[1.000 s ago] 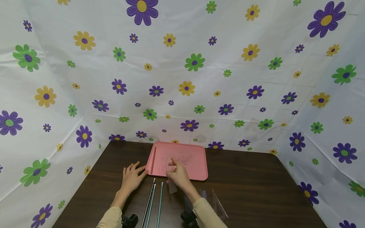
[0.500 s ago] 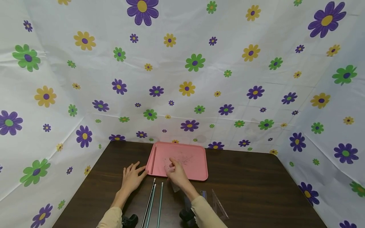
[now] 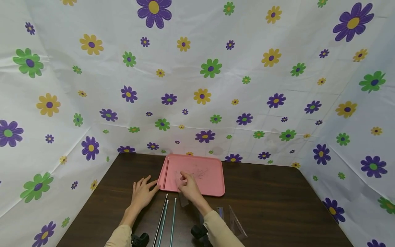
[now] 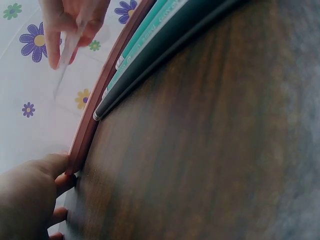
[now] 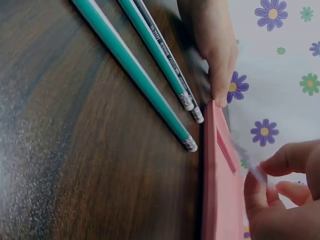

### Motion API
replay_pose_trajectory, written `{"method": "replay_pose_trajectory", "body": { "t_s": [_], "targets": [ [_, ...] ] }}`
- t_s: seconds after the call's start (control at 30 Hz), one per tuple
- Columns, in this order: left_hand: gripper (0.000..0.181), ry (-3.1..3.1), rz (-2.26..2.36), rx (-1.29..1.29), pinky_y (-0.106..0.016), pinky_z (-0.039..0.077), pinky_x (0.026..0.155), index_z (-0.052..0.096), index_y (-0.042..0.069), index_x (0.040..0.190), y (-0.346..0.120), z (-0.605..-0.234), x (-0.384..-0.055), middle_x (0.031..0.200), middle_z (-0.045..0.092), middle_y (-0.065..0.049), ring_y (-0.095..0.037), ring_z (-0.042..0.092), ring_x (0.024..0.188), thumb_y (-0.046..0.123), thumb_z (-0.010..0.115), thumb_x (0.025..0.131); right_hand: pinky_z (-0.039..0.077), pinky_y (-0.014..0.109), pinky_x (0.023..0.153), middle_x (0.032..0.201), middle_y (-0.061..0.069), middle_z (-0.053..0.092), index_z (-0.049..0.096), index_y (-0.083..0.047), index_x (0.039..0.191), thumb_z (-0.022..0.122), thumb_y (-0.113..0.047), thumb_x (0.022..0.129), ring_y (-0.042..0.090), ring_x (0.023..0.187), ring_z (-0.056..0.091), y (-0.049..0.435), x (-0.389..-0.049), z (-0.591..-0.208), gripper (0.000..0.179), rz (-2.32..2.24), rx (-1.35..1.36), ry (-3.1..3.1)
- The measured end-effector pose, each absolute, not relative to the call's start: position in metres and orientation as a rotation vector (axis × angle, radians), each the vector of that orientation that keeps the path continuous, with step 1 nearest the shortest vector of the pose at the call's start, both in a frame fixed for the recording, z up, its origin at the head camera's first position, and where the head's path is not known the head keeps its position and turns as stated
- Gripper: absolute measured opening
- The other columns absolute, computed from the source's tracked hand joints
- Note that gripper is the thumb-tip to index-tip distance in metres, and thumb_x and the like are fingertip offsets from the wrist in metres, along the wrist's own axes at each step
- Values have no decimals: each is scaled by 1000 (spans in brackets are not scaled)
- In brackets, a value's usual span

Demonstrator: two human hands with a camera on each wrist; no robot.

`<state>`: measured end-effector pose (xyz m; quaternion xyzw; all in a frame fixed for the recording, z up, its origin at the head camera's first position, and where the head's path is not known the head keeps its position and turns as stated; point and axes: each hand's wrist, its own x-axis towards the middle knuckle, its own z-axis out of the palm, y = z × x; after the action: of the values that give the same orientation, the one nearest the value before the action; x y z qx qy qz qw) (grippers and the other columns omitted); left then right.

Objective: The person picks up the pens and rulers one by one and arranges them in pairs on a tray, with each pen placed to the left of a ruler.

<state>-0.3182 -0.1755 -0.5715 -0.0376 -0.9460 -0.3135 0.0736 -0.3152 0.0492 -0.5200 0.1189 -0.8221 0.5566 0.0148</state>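
Note:
A pink tray [image 3: 210, 178] lies on the table, with a thin dark-red pencil [image 3: 166, 173] along its left side and dark scribbly marks in the middle. My left hand [image 3: 143, 193] rests at the tray's near left corner, fingers spread, its thumb on the rim. Over the tray's near edge, my right hand [image 3: 190, 188] pinches a clear plastic ruler [image 3: 183, 199] between thumb and fingers. The ruler looks like a see-through strip, blurred in the right wrist view, where the right hand [image 5: 285, 192] hovers beside the tray wall.
In front of the tray lie two green pencils [image 5: 145, 82] and a black pencil [image 5: 172, 62], their eraser ends towards it. Right of the right forearm are a clear set square [image 3: 237, 224] and a small blue-edged piece [image 3: 220, 212]. A flowered cloth [image 3: 197, 79] hangs around the table.
My right hand has shifted slightly left, and the clear ruler has tilted and moved left with it. My left hand has stayed at the tray corner.

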Motion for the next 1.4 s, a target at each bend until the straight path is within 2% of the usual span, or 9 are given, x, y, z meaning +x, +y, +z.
{"method": "replay_pose_trajectory", "body": {
  "t_s": [0.2,0.37,0.5,0.73,0.9,1.13,1.4],
  "targets": [
    [49,-2838,-939,-110,-69,0,117,64,15,134,-176,-571,-317,155,38,-23,-49,23,146,47,55,99,58,22,63,101,22,59,57,9,132,68,11,80,18,84,65,44,-322,-528,54,1797,279,-2459],
    [49,-2836,-934,-111,-69,0,117,65,14,134,-175,-572,-318,155,38,-23,-48,23,146,47,55,99,55,18,57,89,21,63,65,8,119,73,9,78,11,72,62,42,-327,-533,42,1776,206,-2421],
    [50,-2830,-937,-111,-69,0,117,65,14,134,-175,-571,-318,155,39,-23,-48,23,146,48,56,98,51,17,55,82,16,66,68,8,112,73,7,78,8,67,59,43,-329,-536,34,1736,174,-2443],
    [50,-2822,-934,-114,-69,1,117,65,13,133,-175,-571,-318,155,39,-23,-48,24,145,47,56,98,46,17,57,78,6,66,73,2,101,71,2,79,5,66,54,38,-336,-540,23,1664,129,-2473],
    [49,-2827,-929,-112,-69,1,117,65,13,133,-174,-573,-319,155,39,-23,-49,25,145,46,56,98,46,17,58,78,8,68,73,3,97,71,3,79,5,67,55,32,-339,-541,18,1719,64,-2462],
    [49,-2790,-934,-113,-70,2,116,67,13,131,-173,-574,-319,153,41,-24,-50,26,144,47,58,97,47,19,60,84,10,69,71,2,99,71,-3,85,8,72,58,31,-341,-537,15,1703,-15,-2474],
    [47,-2777,-930,-107,-70,3,116,67,13,130,-173,-575,-318,152,42,-24,-50,27,143,45,59,97,54,24,47,82,12,68,56,5,116,66,1,85,12,50,60,31,-343,-543,33,1847,-50,-2400]
  ]
}}
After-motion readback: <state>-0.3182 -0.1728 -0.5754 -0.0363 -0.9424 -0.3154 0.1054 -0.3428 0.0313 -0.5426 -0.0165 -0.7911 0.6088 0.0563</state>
